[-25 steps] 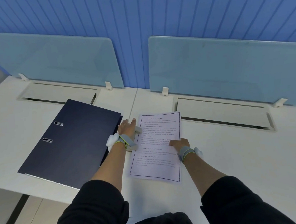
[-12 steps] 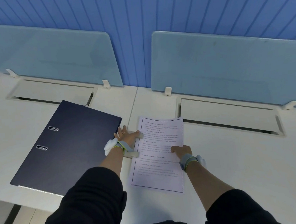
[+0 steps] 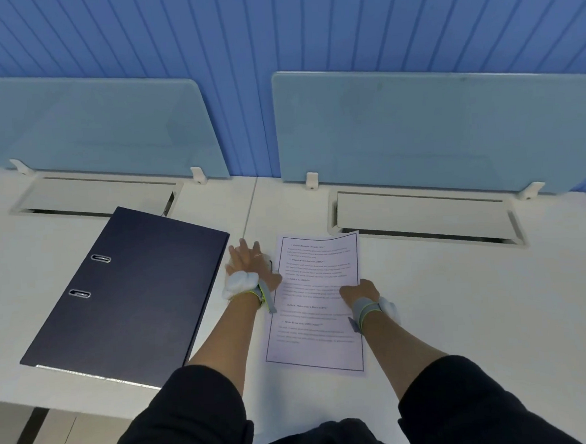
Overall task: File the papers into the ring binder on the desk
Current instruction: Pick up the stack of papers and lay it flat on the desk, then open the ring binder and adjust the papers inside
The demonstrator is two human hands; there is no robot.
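The papers (image 3: 319, 302) lie flat on the surface (image 3: 462, 314), printed side up, just to the right of the ring binder (image 3: 128, 293) and not touching it. They look thin, light and soft, so I judge they will bend and slide easily; how many sheets there are, I cannot tell. A good hold is probably a pinch at one long edge, or both edges together, so the sheets stay aligned.

The right hand (image 3: 357, 291) rests on the right edge of the papers with fingers curled; if it pinches the edge or only presses it, I cannot tell. The left hand (image 3: 249, 265) is spread flat, fingers apart, between the papers and the binder, its little-finger side at the binder's right edge.

The binder is closed, dark blue, stiff and seems rather heavy; it lies at an angle, its near corner at the surface's front edge. Its cover should lift from the right edge, I think.

The surface is white and smooth, likely slippery for paper. Behind stand pale blue glass screens (image 3: 433, 127) and a blue ribbed wall (image 3: 273, 27).
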